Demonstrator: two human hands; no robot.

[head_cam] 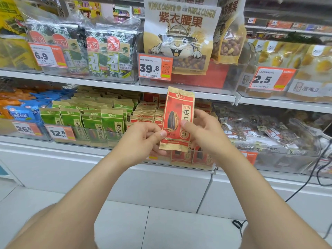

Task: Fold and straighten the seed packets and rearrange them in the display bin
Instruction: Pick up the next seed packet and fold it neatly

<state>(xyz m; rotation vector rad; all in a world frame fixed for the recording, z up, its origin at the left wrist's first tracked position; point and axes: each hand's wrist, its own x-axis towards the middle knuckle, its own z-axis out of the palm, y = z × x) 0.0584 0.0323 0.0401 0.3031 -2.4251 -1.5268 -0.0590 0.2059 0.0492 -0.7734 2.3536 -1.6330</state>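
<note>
Head view, widest thing first: what did it show?
— Two white shelves, one above the other. The upper shelf [107, 85] carried snack bags, and the tallest was a cashew bag [179, 36] with a cartoon squirrel, standing near the front edge.
— And on the lower shelf [89, 150]?
— A clear display bin [206, 163] sat at its front edge, about mid-length. Rows of red seed packets [143, 112] stood inside it. Green seed packets [93, 121] filled the bin just to its left.
— Where was the packet being worked on?
— One red packet [177, 121] was held upright in the air, in front of the lower shelf's front edge and over the display bin. Its top reached the front edge of the upper shelf. A sunflower seed was printed on its face.
— What were the hands doing?
— Both gripped it. The left hand [143, 139] pinched the lower left edge between thumb and curled fingers. The right hand [203, 130] held the right side, thumb pressed on the front and fingers behind.
— Anything smaller?
— An orange price tag [154, 67] reading 39.8 hung below the cashew bag.
</note>
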